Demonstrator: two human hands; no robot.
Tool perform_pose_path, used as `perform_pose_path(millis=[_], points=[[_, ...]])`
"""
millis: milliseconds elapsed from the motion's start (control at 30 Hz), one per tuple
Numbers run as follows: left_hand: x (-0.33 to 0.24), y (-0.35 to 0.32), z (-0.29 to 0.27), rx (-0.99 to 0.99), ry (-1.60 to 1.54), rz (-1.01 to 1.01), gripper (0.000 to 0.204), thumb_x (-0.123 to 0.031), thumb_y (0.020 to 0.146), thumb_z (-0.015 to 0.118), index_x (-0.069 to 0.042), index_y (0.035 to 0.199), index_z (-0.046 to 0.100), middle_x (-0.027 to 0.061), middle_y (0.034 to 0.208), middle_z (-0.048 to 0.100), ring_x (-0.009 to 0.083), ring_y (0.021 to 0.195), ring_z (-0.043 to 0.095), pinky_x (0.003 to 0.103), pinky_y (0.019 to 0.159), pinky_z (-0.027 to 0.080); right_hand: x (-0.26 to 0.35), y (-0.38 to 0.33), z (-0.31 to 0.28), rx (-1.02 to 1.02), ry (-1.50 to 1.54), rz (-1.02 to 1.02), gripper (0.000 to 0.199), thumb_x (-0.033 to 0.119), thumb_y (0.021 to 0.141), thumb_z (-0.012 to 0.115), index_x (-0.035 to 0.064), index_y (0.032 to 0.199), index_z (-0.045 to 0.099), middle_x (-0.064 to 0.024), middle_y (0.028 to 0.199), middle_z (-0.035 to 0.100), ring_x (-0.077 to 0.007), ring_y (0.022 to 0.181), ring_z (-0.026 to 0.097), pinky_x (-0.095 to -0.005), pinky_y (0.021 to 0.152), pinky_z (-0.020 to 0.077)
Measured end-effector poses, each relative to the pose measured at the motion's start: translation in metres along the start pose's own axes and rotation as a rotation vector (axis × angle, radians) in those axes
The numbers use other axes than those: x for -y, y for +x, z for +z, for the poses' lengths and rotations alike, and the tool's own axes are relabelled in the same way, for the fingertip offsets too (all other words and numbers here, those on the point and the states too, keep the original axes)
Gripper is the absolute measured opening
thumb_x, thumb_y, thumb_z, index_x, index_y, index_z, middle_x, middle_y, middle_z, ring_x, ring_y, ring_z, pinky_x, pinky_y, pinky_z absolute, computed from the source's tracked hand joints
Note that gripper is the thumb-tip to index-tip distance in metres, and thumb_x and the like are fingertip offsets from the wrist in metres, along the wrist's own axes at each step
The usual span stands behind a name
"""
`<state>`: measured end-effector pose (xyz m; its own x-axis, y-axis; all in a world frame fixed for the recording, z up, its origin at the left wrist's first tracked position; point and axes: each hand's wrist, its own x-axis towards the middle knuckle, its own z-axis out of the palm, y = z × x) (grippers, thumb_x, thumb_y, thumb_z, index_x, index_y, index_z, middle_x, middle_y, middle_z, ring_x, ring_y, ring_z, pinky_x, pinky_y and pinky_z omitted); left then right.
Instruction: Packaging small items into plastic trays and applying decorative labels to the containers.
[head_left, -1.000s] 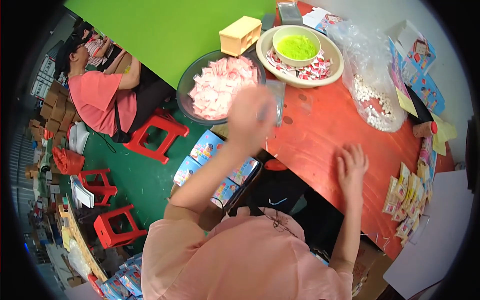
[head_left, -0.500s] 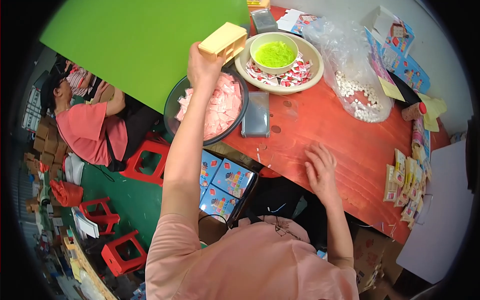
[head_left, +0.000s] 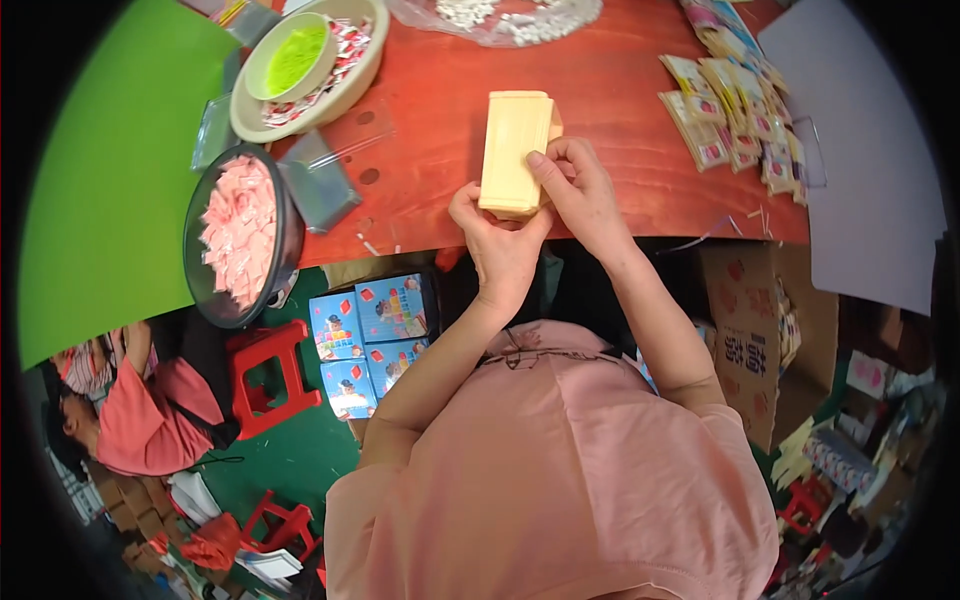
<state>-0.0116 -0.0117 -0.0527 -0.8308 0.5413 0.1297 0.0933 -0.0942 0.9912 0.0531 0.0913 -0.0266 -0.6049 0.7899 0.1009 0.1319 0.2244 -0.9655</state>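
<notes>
A pale yellow rectangular plastic box [head_left: 512,150] is held upright-lengthwise over the near edge of the red table [head_left: 430,190]. My left hand [head_left: 503,248] grips its near end, with the thumb on one side and the fingers partly hidden under it. My right hand [head_left: 583,198] closes on its right side, the thumb resting on the smooth face. What lies on the box's far and under sides is hidden from this view.
To the left stand a dark basin [head_left: 293,225] of pink packets and a cream basin [head_left: 372,70], in which a bowl [head_left: 262,70] of green strands sits. Grey plastic cases [head_left: 318,185] lie beside them. Wrapped packets [head_left: 735,110] are piled at right. A person in pink [head_left: 160,415] sits at left.
My left hand has brought the yellow box from above the basins to the table's near middle. My right hand has lifted off the tabletop and taken hold of it too. The view has turned rightward.
</notes>
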Motion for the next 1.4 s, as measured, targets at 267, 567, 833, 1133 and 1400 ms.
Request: perform_pose_path(millis=[267,567,833,1133,1400], points=[[-0.003,0.015,0.006,0.318,-0.419,-0.461,0.045,-0.026,0.101,0.057,-0.003,0.133,0.036,0.0139,0.124,0.052,0.0196,0.112,0.060,0.038,0.080,0.061,0.000,-0.014,-0.041,0.012,0.103,0.026,0.020,0.018,0.092,0.070,-0.0008,0.097,0.067,-0.0065,0.116,0.053,-0.0138,0.105,0.056,-0.0284,0.090,0.0464],[-0.018,0.030,0.018,0.345,-0.582,-0.393,0.059,-0.024,0.097,0.064,-0.004,0.144,0.033,0.0114,0.134,0.051,0.0221,0.128,0.050,0.040,0.105,0.046,0.018,-0.027,-0.047,-0.023,-0.153,-0.158,0.014,0.009,0.088,0.072,0.0010,0.098,0.067,-0.0128,0.125,0.052,-0.0268,0.122,0.049,-0.0358,0.101,0.0408],[-0.007,0.068,0.016,0.487,-0.606,-0.280,0.074,-0.012,0.085,0.075,-0.002,0.147,0.034,0.0125,0.137,0.051,0.0224,0.127,0.052,0.037,0.107,0.043,0.003,0.006,-0.032,-0.007,0.213,-0.285,0.005,0.006,0.089,0.071,0.0030,0.092,0.068,-0.0065,0.121,0.052,-0.0178,0.120,0.049,-0.0298,0.100,0.0392],[-0.002,0.112,0.040,0.387,-0.609,-0.176,0.073,-0.003,0.082,0.075,-0.002,0.144,0.037,0.0111,0.129,0.055,0.0220,0.117,0.058,0.036,0.101,0.049,0.001,0.046,-0.025,-0.201,-0.029,-0.321,0.004,0.006,0.089,0.068,0.0017,0.089,0.068,-0.0047,0.104,0.059,-0.0173,0.100,0.056,-0.0291,0.085,0.0469],[0.001,0.152,0.042,0.458,-0.610,-0.168,0.075,-0.003,0.081,0.074,-0.002,0.145,0.034,0.0122,0.132,0.053,0.0231,0.119,0.057,0.037,0.102,0.049,0.009,0.074,-0.002,-0.325,0.188,-0.224,0.007,0.004,0.093,0.062,-0.0020,0.089,0.063,-0.0084,0.101,0.061,-0.0177,0.095,0.060,-0.0300,0.082,0.0488]])
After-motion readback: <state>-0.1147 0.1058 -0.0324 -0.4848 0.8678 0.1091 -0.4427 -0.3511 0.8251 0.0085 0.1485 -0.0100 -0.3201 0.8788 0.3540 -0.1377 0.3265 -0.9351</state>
